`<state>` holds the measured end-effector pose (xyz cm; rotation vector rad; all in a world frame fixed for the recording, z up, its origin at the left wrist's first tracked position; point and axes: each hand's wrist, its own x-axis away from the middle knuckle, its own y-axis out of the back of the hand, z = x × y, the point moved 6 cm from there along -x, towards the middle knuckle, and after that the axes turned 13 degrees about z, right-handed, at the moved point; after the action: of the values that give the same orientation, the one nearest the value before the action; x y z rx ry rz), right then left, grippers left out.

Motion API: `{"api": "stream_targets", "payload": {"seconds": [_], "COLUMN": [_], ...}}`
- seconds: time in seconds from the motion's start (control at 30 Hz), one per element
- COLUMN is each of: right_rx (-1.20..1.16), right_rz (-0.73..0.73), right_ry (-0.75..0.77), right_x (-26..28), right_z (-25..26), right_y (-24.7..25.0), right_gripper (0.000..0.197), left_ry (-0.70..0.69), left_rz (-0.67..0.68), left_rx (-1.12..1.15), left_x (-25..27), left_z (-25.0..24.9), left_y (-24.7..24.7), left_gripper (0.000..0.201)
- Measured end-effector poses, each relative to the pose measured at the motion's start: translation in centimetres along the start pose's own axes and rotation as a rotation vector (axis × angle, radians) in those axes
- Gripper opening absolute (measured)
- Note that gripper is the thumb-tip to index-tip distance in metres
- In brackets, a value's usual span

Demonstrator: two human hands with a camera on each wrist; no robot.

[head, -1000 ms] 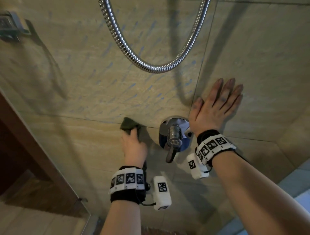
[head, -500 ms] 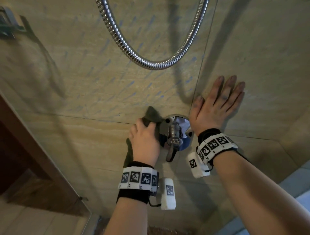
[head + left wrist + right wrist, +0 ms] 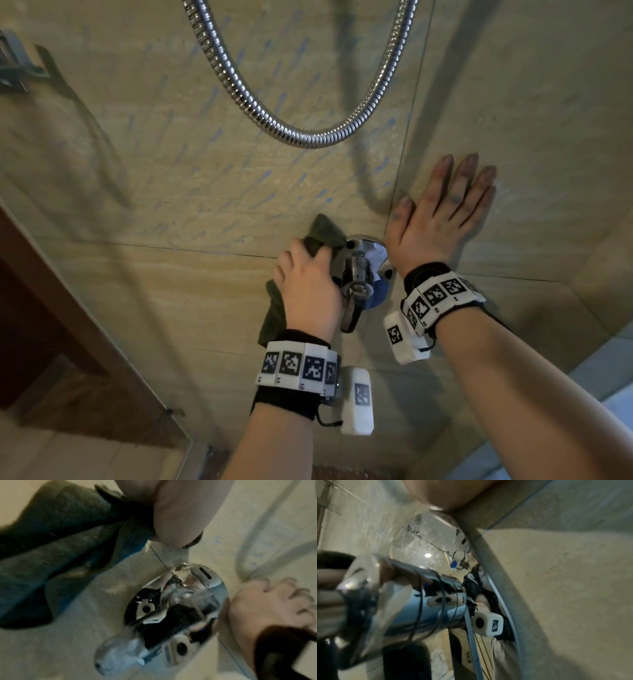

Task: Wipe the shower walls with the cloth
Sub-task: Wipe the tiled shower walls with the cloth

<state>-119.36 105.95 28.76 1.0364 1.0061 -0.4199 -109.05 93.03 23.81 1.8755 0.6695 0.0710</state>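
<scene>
**Cloth at the shower valve, other hand flat on the tile**

The left hand (image 3: 308, 284) grips a dark green cloth (image 3: 323, 233), its fingers curled round the bunched fabric. The top of the cloth is pressed against the shower wall (image 3: 164, 171), just left of the chrome valve (image 3: 359, 274), and touches the upper left rim of the valve's round plate. A loose tail of the cloth hangs below the hand, along the wall toward the wrist. In the left wrist view the cloth (image 3: 60, 540) fills the upper left, blurred, with the thumb (image 3: 180, 513) lying over it and the shiny plate of the valve (image 3: 171, 615) just beside it.

The right hand (image 3: 442, 216) lies flat on the tile to the right of the valve, holding nothing. Its 4 fingers (image 3: 462, 178) are straight and slightly spread, pointing up, and the thumb rests near the vertical grout line. The heel of the hand sits just above the right edge of the valve plate. In the right wrist view the valve handle (image 3: 393, 601) looms large and blurred at left, close to the wall.

A metal shower hose (image 3: 301, 137) hangs in a loop on the wall above both hands. Both wrists wear bands with black and white markers.
</scene>
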Motion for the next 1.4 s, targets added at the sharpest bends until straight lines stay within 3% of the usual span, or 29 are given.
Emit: {"api": "stream_targets", "payload": {"seconds": [0.07,0.2,0.37,0.57,0.63,0.8,1.13,1.3,1.4], "right_rx": [-0.001,-0.003,-0.004,0.010,0.008,0.008,-0.001,0.012,0.008], "right_rz": [-0.005,-0.016,0.002,-0.003,0.001,0.004,-0.024,-0.017,-0.015], "right_ry": [0.006,0.023,0.023,0.026,0.023,0.026,0.030,0.027,0.030], "right_x": [0.0,0.1,0.2,0.2,0.3,0.2,0.2,0.2,0.2], "right_z": [0.1,-0.1,-0.1,-0.1,-0.1,-0.1,-0.1,-0.1,-0.1], "right_y": [0.0,0.0,-0.1,-0.1,-0.1,-0.2,-0.1,-0.1,-0.1], "right_gripper": [0.061,0.060,0.060,0.060,0.060,0.060,0.060,0.060,0.060], "left_ry": [-0.094,-0.073,0.141,0.501,0.534,0.425,0.043,-0.074,-0.042], "left_rz": [-0.036,-0.110,-0.034,0.187,0.223,0.223,0.044,0.014,-0.012], "left_rx": [-0.033,-0.010,0.071,0.291,0.333,0.334,0.187,0.073,0.030], "left_x": [0.1,-0.5,-0.6,0.4,0.5,-0.1,-1.0,-1.3,-1.3], "left_z": [-1.1,-0.1,2.0,7.1,7.7,4.9,-1.9,-2.1,-1.4], "left_y": [0.0,1.1,0.3,-2.0,-1.8,-0.8,2.0,3.0,3.2], "left_gripper": [0.028,0.031,0.047,0.051,0.053,0.055,0.057,0.048,0.045]}}
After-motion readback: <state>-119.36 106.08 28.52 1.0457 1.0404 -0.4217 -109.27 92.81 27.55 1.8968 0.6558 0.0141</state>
